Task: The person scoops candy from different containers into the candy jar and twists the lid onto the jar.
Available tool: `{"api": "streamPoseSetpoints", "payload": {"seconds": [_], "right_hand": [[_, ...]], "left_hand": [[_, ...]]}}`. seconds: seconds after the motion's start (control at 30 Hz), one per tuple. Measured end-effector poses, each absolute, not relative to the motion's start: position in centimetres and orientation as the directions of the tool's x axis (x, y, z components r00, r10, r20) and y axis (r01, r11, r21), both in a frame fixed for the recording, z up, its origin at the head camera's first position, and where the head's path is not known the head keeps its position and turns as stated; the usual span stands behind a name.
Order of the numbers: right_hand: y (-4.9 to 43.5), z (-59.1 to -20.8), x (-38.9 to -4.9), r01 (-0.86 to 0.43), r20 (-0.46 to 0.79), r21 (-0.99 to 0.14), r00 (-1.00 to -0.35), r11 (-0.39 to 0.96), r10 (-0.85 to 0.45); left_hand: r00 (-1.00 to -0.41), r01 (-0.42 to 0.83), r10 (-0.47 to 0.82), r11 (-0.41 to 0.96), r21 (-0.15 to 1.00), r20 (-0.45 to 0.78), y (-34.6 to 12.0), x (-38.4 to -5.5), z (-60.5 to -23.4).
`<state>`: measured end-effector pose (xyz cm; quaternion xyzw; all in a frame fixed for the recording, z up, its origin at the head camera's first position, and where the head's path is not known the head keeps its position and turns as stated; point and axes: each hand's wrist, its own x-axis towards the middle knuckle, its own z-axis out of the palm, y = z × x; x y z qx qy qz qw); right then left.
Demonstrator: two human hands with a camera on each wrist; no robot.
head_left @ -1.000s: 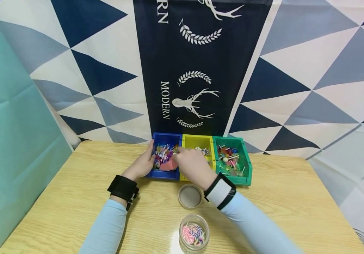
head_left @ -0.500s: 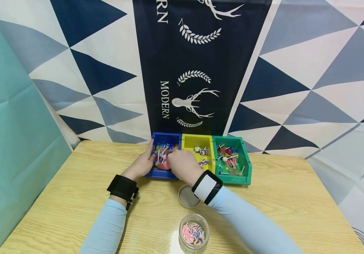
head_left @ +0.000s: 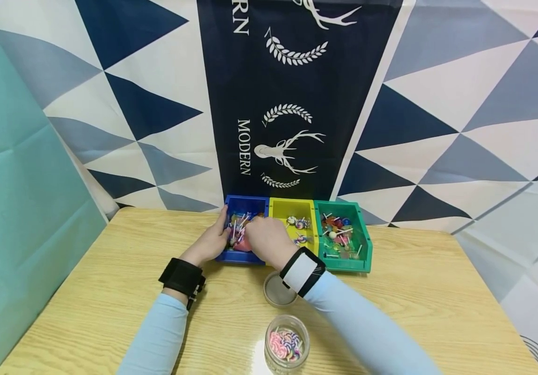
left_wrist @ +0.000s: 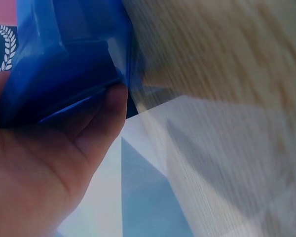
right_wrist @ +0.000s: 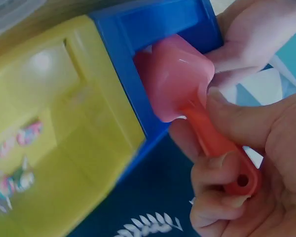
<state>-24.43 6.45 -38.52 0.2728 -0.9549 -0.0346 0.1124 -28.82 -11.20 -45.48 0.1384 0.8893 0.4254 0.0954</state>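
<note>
My left hand (head_left: pixel 207 242) grips the left side of a blue bin (head_left: pixel 240 257), thumb at the rim and fingers along the outer wall; the left wrist view shows the fingers (left_wrist: pixel 106 116) against the blue plastic. In my right hand (head_left: pixel 271 240) is a reddish-pink scoop (right_wrist: pixel 180 74), held by its handle (right_wrist: pixel 219 143) with the fingers curled round it. The scoop's bowl is down inside the blue bin among small lollipop-like pieces (head_left: pixel 237 225). From the head view, my right hand covers the handle and part of the bin.
Joined to the blue bin's right are a yellow bin (head_left: pixel 292 206) with several swirled lollipops and a green bin (head_left: pixel 367 255) with mixed pieces. Nearer me stand a clear jar (head_left: pixel 305 341) of swirl lollipops and a round lid (head_left: pixel 279 290). A patterned cloth hangs behind the table (head_left: pixel 414 302).
My right hand has moved left with the scoop, further over the blue bin, uncovering more of the yellow bin's lollipops. During the last half second it shifted little. My left hand stays put.
</note>
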Motion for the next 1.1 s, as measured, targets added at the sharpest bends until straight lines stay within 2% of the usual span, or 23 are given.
{"api": "streamPoseSetpoints", "payload": {"seconds": [0.33, 0.57, 0.73, 1.1], "right_hand": [[5.7, -40.5, -24.4, -0.524, 0.068, 0.021, -0.849, 0.852, -0.524], [5.2, -41.3, -24.9, -0.504, 0.096, -0.021, -0.861, 0.863, -0.500], [4.5, -42.0, -25.5, -0.449, 0.064, -0.035, -0.893, 0.893, -0.446], [2.6, -43.9, -26.8, -0.345, 0.206, -0.028, -0.920, 0.938, -0.332]], "left_hand": [[-0.950, 0.146, 0.307, 0.605, 0.783, -0.060, -11.2, -28.6, -45.0], [-0.950, 0.129, 0.303, 0.609, 0.783, -0.078, -11.2, -28.6, -44.9], [-0.946, 0.127, 0.313, 0.588, 0.799, -0.080, -11.2, -28.5, -44.9], [-0.949, 0.121, 0.308, 0.561, 0.819, -0.071, -11.1, -28.5, -44.8]]}}
